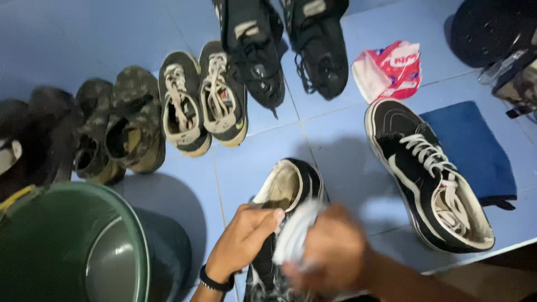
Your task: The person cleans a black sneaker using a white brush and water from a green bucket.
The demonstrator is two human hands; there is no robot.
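The black canvas sneaker with a white sole rim and pale lining (288, 193) lies on the blue tiled floor (251, 151) right in front of us, heel end up toward the row of shoes, its toe end cut off by the bottom edge. Our left hand (243, 235), a black band on the wrist, is closed over the shoe's side near the opening, fingers curled on the upper. Our right hand (330, 251) is blurred; it looks wrapped around a white crumpled cloth or brush (296, 232) pressed to the shoe, but we cannot tell which.

We judge the shoe light, with a soft upper that gives under pressure and a stiff rubber sole; wet, it may be slippery, so the heel collar and sole edge seem the firmest holds.

Just to the right lies its mate, a black high-top sneaker with white laces (428, 173), partly on a dark blue folded cloth (472, 148). Beyond sit a red and white plastic packet (389, 70), two black sneakers (285, 50), a laced cream and black pair (201, 100) and camouflage shoes (120, 126). A green plastic bucket (72, 246) stands at lower left, its contents unseen.
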